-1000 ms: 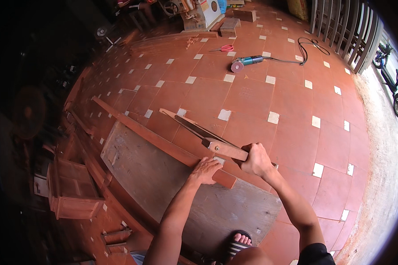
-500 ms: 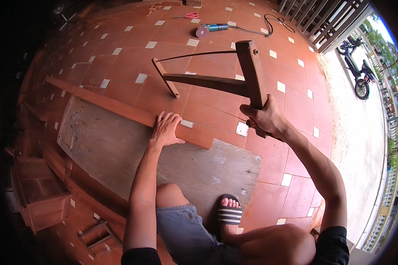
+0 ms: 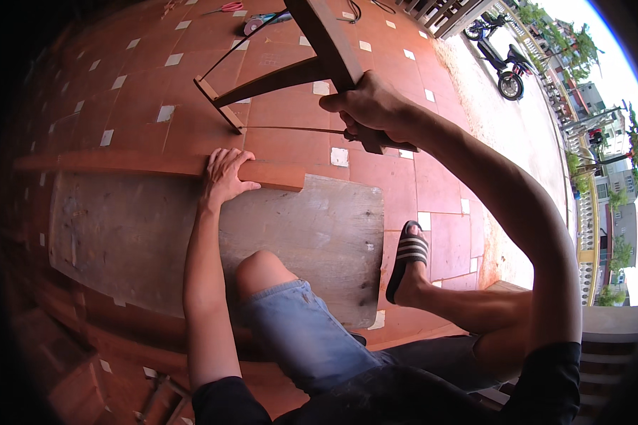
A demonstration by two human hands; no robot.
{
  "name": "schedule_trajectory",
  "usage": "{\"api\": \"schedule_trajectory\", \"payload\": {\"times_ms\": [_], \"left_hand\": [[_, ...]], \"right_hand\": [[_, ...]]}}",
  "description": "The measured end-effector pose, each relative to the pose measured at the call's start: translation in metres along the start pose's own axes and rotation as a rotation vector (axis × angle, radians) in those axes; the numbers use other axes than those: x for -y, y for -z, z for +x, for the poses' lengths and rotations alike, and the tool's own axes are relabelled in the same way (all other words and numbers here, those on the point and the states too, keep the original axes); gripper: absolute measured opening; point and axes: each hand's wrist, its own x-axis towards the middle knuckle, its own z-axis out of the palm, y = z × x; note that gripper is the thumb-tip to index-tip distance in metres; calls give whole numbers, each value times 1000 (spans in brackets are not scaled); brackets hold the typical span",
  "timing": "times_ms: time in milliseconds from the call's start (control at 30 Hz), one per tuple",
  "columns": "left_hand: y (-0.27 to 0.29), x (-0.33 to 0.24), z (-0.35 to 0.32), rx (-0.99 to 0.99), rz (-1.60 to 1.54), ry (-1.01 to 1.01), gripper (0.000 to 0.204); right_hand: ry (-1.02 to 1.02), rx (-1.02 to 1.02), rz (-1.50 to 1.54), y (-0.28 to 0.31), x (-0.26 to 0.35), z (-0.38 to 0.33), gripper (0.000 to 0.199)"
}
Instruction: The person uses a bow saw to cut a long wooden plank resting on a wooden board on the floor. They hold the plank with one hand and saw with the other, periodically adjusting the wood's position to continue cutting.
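My left hand point(image 3: 225, 176) lies over a long reddish-brown wooden plank point(image 3: 280, 174), its fingers across the top and its thumb along the near edge. Under the plank is a worn, grey-brown wooden board point(image 3: 312, 241) with rounded corners. My right hand point(image 3: 379, 106) is wrapped round the lower end of the thick upright of a wooden frame saw point(image 3: 329, 46). The saw's thin blade point(image 3: 290, 129) stretches leftward to the smaller far upright, just beyond the plank and apart from it.
An angle grinder point(image 3: 268, 21) and red-handled scissors point(image 3: 227, 7) lie on the tiled floor point(image 3: 142, 78) at the back. My sandalled foot point(image 3: 409, 258) stands right of the board. Wooden furniture parts point(image 3: 164, 397) sit at the lower left, and a motorbike point(image 3: 507, 67) is parked outside.
The saw and my right hand have shifted left and up in the picture, with the blade now in plain sight. My foot has come off the board onto the tiles. The view has turned.
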Motion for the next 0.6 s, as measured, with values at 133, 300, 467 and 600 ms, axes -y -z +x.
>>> {"api": "schedule_trajectory", "payload": {"times_ms": [133,300,467,600], "left_hand": [[-2,3,-3,-3,-7,-3,66],[-11,13,-10,-54,86,-17,67],[-20,6,-12,-93,163,-26,70],[-16,10,-15,-49,158,2,72]], "right_hand": [[-1,-23,31,-23,-17,-18,31],[12,-48,203,-47,-70,-44,29],[88,-114,535,-60,-152,-67,30],[74,-71,722,-78,-181,-76,26]]}}
